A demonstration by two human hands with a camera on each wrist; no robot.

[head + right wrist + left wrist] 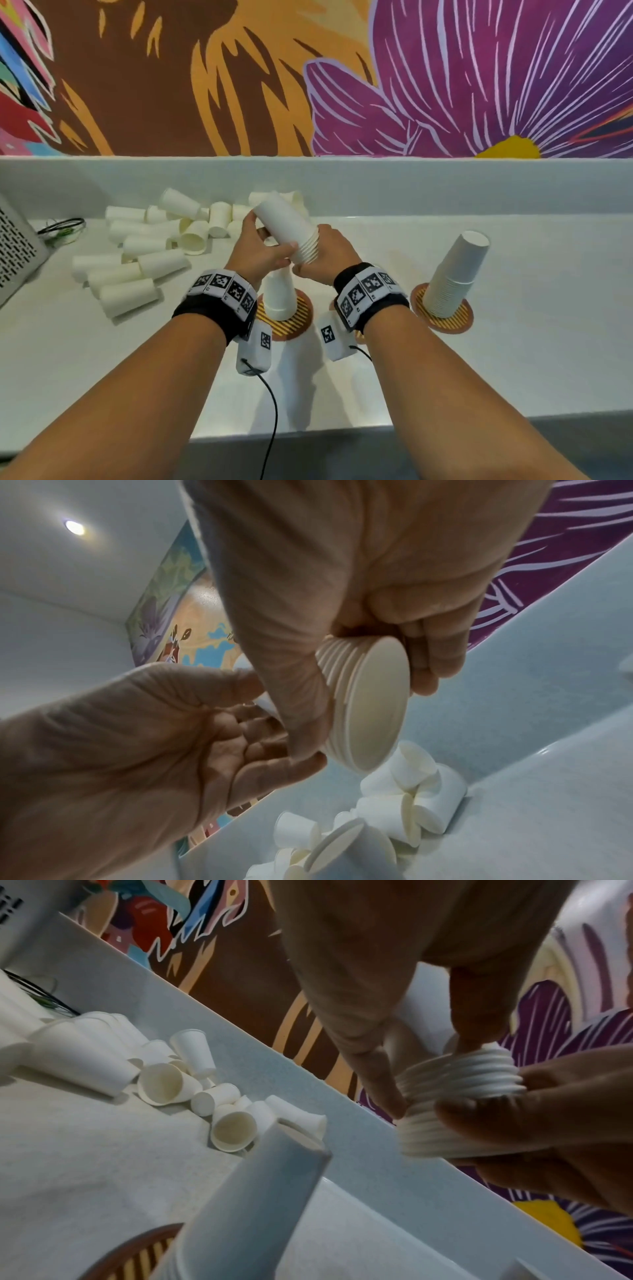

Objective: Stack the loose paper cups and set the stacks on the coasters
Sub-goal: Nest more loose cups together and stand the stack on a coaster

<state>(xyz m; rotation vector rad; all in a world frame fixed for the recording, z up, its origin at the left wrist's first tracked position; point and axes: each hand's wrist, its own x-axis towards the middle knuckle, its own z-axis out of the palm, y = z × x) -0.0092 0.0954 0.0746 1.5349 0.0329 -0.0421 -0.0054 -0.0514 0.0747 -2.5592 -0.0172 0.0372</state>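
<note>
Lying tilted in the air between both hands, one nested stack of cups [291,229] points its closed base up toward the far left and its ringed rims toward the person. About seven rims show, though blur makes the count unsure. The left hand [257,251] curls round its side; the right hand [330,253] grips the rim end. Below, two stacks stand upside down on striped coasters: a short stack [279,296] and a tall stack [455,274]. A third coaster [358,334] peeks from behind the right wrist. Roughly twenty loose cups [150,246] lie toppled on the white surface [513,359] at left.
</note>
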